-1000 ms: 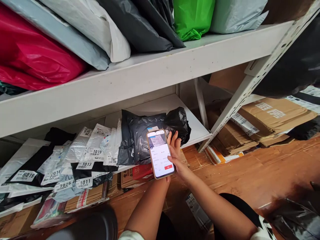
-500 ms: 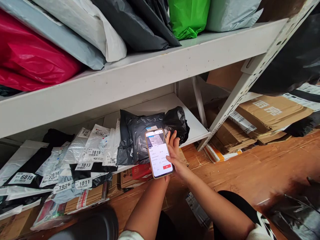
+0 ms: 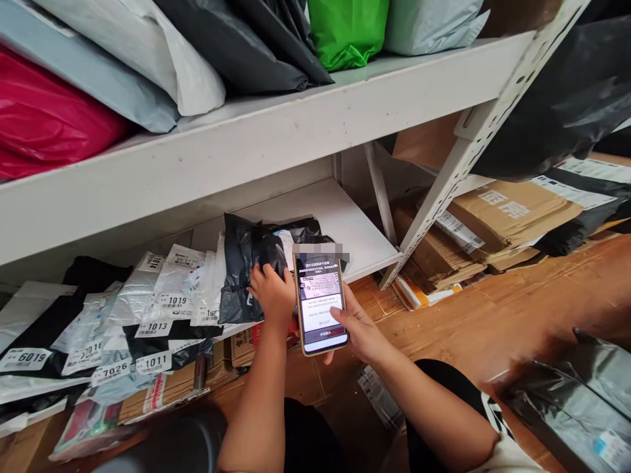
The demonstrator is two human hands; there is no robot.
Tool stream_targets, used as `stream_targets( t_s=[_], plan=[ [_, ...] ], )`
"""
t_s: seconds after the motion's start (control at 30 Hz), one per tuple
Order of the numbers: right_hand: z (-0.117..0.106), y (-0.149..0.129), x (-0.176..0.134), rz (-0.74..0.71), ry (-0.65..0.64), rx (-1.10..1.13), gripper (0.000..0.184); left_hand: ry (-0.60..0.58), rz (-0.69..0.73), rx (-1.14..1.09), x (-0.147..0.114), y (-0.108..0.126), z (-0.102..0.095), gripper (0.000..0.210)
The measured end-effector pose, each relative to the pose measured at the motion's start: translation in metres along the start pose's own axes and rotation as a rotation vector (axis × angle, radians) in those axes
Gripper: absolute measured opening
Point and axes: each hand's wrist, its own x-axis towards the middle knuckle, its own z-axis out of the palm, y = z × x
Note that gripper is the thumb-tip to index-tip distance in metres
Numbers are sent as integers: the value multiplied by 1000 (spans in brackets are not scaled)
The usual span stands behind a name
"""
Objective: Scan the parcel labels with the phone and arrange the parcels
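My right hand (image 3: 362, 332) holds a phone (image 3: 323, 309) upright, its thumb over the lit screen, which shows a picture of a label and lines of text. To the left of the phone, my left hand (image 3: 272, 289) has its fingers curled on a small, rounded black plastic parcel (image 3: 271, 251). That parcel rests against a larger black plastic mailer (image 3: 236, 269) on the lower white shelf (image 3: 352, 217). A white label shows beside it, partly hidden behind the phone.
White and black mailers with number labels (image 3: 158, 328) lie in a row to the left. Above runs a shelf beam (image 3: 276, 128) with large plastic parcels (image 3: 345, 33) on it. A perforated post (image 3: 444, 177) and cardboard boxes (image 3: 513, 210) stand at right. Grey parcels (image 3: 582, 394) lie on the floor.
My left hand has come out from behind the phone and moved left, the small black parcel with it. The phone's screen has changed from a white form to a dark pop-up.
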Motion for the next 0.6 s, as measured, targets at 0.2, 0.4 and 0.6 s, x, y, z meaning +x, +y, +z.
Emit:
stream_targets(
  t_s=[0.2, 0.4, 0.6],
  plan=[
    [2, 1, 3, 0, 130, -4, 48, -136, -79, 137, 9, -17, -2, 46],
    [-4, 1, 0, -19, 100, 14, 64, -312, -149, 247, 20, -26, -2, 60],
    [-8, -7, -8, -42, 40, 33, 81, -418, -136, 235, 22, -29, -2, 53]
  ],
)
